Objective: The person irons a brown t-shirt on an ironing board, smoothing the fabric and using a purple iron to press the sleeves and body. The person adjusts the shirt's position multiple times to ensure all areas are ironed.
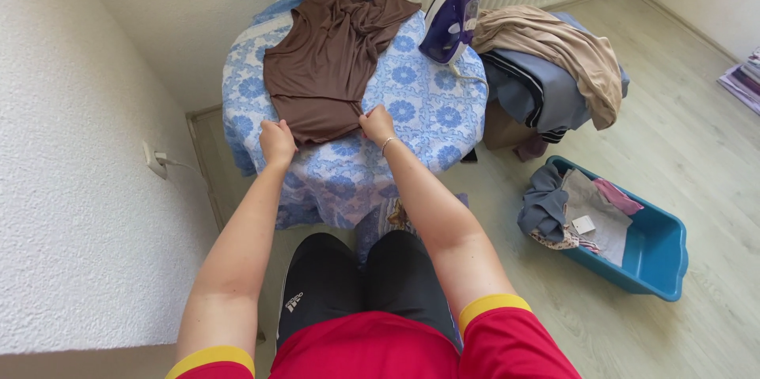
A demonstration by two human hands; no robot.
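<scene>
Bright, soft daylight; sharp, wide-angle distortion

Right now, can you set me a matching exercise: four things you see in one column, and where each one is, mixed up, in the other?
Things:
1. brown garment
2. iron
3. blue tub
4. wall socket

Places:
A. on the floor at right, holding clothes
B. standing upright at the board's far right edge
C. on the white wall at left
D. spread on the flowered cover, near edge held by both hands

Pairs: 1-D, 2-B, 3-A, 4-C

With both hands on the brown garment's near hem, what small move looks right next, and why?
Probably pull the hem taut toward the body: the left hand and right hand pinch the brown garment, whose far half lies bunched on the blue floral board cover.
</scene>
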